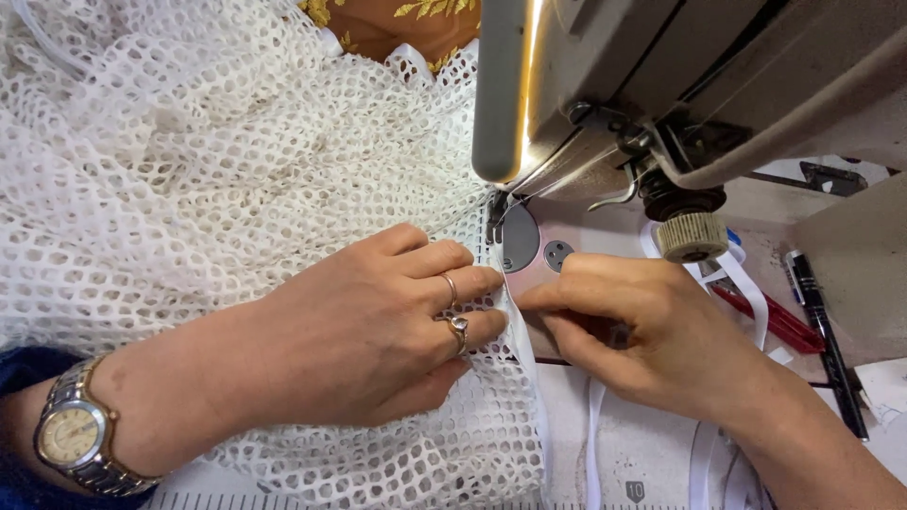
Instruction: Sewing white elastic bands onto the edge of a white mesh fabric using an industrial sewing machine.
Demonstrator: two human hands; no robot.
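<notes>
White open-mesh fabric (217, 161) covers the left half of the sewing table. My left hand (378, 321), with two rings and a wristwatch, lies flat on the mesh and presses it down beside the needle plate (529, 247). My right hand (642, 331) pinches the fabric's edge together with a white ribbon (593, 425) just in front of the presser foot (497, 212). The fingertips of both hands nearly meet at the seam. The needle itself is hidden by the machine head.
The grey sewing machine head (699, 85) overhangs the upper right, with a knurled cream knob (693, 236). A black pen (827, 331) and a red tool (770, 316) lie at right. A ruler strip (217, 501) runs along the table's near edge. Orange patterned cloth (406, 24) shows at top.
</notes>
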